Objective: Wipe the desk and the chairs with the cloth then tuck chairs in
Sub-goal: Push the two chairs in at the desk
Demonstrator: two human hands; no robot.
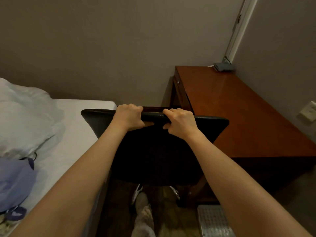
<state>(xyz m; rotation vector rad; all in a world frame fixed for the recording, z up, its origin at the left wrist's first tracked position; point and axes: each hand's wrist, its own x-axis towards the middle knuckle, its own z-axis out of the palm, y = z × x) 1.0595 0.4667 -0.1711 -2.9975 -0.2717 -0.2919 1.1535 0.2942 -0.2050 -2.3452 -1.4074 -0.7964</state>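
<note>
Grey painted walls meet in a corner at the upper right, where a white door frame (239,28) runs down towards the desk. Your reddish-brown wooden desk (239,113) stands along the right-hand wall, its top bare except at the far corner, where a folded grey-blue cloth (223,66) lies against the wall. A pale wall plate (308,112) is fixed to the wall above the desk's right edge.

Your black swivel chair with a curved padded back (153,151) stands between the desk's left edge and the white-sheeted bed (71,127), apart from the desk opening. Its chrome base (174,192) shows below the backrest.

Your left hand (130,116) is closed over the top edge of the backrest, fingers curled over the far side and thumb pressed on the near face. Your right hand (181,121) grips the same edge just beside it, fingers wrapped over the top, thumb underneath. Both forearms are extended.

On the bed's left side lie a crumpled white plastic bag (25,117) and a lilac fabric bag (15,182). A perforated metal tray (213,221) sits on the floor below the desk's near edge. One foot in a grey sock (142,200) shows beneath the chair.
</note>
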